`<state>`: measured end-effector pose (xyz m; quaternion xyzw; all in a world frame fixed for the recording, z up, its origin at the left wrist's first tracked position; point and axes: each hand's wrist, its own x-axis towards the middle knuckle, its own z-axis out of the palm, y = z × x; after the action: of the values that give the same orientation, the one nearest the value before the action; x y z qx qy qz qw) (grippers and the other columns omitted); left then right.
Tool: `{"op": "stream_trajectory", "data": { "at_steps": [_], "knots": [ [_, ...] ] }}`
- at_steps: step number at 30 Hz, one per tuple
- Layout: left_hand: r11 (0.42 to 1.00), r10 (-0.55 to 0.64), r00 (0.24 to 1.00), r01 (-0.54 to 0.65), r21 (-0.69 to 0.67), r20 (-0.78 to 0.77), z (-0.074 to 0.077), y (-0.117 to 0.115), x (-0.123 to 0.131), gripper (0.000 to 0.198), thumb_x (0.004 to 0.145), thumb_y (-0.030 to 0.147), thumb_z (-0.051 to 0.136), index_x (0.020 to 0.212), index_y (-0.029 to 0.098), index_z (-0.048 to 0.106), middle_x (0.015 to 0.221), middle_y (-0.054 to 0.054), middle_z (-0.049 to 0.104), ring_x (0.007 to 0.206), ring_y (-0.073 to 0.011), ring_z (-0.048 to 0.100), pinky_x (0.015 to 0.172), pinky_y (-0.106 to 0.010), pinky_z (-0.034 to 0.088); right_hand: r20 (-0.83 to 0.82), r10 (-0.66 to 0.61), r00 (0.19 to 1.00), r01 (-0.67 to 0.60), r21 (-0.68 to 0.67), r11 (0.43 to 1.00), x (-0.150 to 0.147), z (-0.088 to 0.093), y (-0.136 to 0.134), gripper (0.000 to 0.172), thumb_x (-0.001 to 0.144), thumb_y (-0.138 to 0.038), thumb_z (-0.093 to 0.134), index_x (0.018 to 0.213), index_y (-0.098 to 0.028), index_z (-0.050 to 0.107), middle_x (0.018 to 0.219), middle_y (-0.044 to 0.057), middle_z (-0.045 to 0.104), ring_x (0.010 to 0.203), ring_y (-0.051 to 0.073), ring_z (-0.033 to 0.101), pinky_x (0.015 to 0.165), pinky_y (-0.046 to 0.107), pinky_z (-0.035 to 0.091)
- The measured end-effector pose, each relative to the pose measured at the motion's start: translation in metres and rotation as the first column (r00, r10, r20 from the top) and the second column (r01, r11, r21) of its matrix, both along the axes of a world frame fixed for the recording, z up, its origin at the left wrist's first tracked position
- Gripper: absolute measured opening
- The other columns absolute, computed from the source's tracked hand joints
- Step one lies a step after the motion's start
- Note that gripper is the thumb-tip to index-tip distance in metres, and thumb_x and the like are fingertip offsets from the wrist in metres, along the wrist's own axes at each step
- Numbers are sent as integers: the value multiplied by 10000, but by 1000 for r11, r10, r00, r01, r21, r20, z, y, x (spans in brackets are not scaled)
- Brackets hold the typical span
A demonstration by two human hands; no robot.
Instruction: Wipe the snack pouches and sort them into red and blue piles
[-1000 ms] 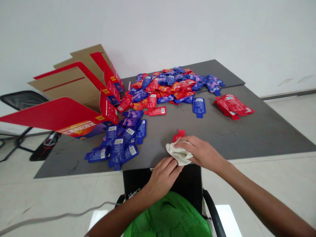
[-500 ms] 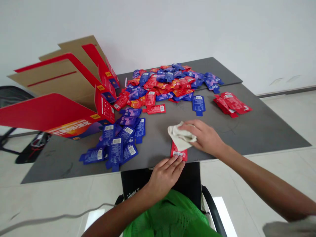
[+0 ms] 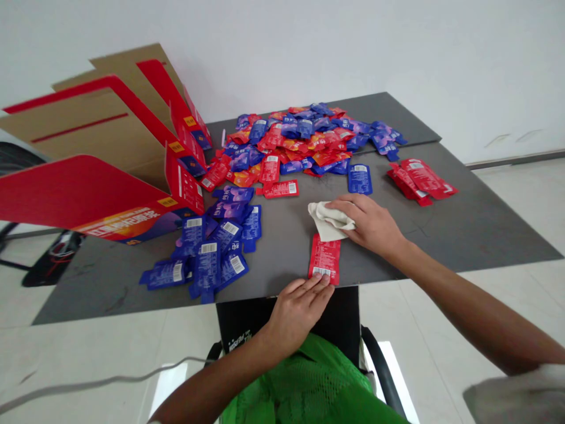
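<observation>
A red pouch [image 3: 325, 258] lies flat at the table's front edge, its barcode end toward me. My left hand [image 3: 296, 309] rests its outstretched fingers on that near end, pressing from above. Bunched in my right hand [image 3: 368, 224] is a white cloth [image 3: 330, 222], which covers the pouch's far end. The underside of the cloth and my right fingertips are hidden. Just beyond the cloth lies a single blue pouch [image 3: 360, 179].
A mixed heap of red and blue pouches [image 3: 304, 135] covers the back of the grey table [image 3: 494, 229]. Blue pouches [image 3: 207, 259] lie in a pile at front left, red ones [image 3: 424, 178] at right. Open red cartons [image 3: 128, 206] stand on the left.
My right hand has slid the cloth away from me, toward the pouch's far end, so more of the red pouch shows. The left hand stays on the near end. The view has shifted slightly.
</observation>
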<state>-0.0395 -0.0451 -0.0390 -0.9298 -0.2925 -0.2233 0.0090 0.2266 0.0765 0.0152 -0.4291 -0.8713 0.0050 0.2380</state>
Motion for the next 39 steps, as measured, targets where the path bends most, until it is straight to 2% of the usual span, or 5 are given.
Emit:
{"op": "stream_trajectory", "data": {
  "at_steps": [7,15,24,34,39],
  "knots": [
    [995,2,1000,-1,-97,14,5,1,2,251,1103,146,504,1105,163,755,1017,-51,831,985,-176,788,994,-329,575,-39,318,947,-320,-161,933,-20,-21,-67,491,981,-185,632,1455,-302,587,1323,86,721,1201,243,685,963,374,604],
    [999,18,1000,-18,-43,14,1,-2,0,312,1133,170,460,1335,155,697,1373,-59,754,1316,-152,684,1066,-304,538,88,16,996,-7,-107,994,-1,-14,26,455,965,-185,634,1417,-225,631,1346,146,694,1222,316,666,1003,436,584],
    [989,19,998,-10,-148,66,6,0,3,254,1104,167,513,1026,175,755,960,-36,821,923,-178,781,984,-337,583,-1,293,956,-289,-165,943,-19,-12,-77,468,1003,-195,594,1460,-293,563,1362,87,709,1210,246,688,966,358,601],
    [996,39,996,-32,-83,74,0,-2,2,347,1146,177,408,1301,177,718,1326,-52,777,1282,-156,706,1068,-309,547,79,32,996,-22,-131,991,-3,-19,31,430,998,-229,611,1428,-236,617,1369,141,681,1244,314,656,1029,442,574],
    [995,38,994,-28,-98,107,3,-1,3,328,1143,176,420,1291,161,712,1290,-54,789,1245,-162,721,1043,-308,558,-95,40,995,-44,-44,998,-7,2,-24,507,1012,-277,617,1514,-281,547,1406,125,663,1269,295,651,1046,415,568]
  ]
}}
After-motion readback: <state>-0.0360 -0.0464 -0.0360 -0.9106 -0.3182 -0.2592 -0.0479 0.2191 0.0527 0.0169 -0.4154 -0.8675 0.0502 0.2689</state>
